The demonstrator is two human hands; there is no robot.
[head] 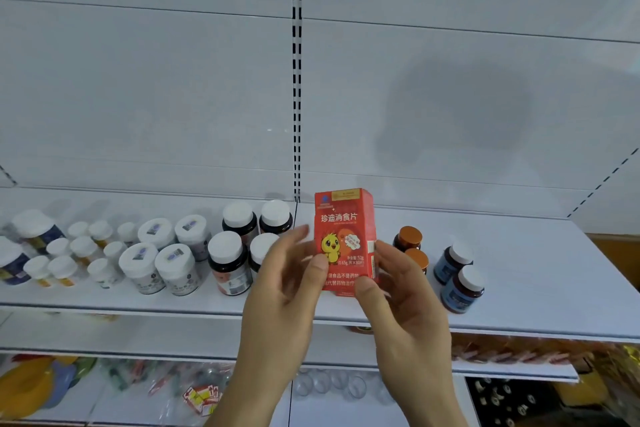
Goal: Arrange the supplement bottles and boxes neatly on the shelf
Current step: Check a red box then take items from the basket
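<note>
A red box [344, 225] with a yellow chick and white lettering stands upright over the white shelf [540, 270], near its middle. My left hand [287, 291] holds its left side, thumb on the front and fingers stretched behind. My right hand [401, 291] pinches its lower right edge with the thumb on the front. Dark bottles with white caps [232, 263] stand just left of the box. Two amber bottles with orange caps [410, 243] stand right behind my right hand. Two blue-labelled bottles [460, 282] stand further right.
White jars [162, 263] and small white-capped bottles [83, 253] fill the shelf's left part. The slotted upright [296, 80] splits the white back panel. A lower shelf [173, 388] holds plastic-wrapped goods and clear cups. Bare shelf surface lies right of the blue bottles.
</note>
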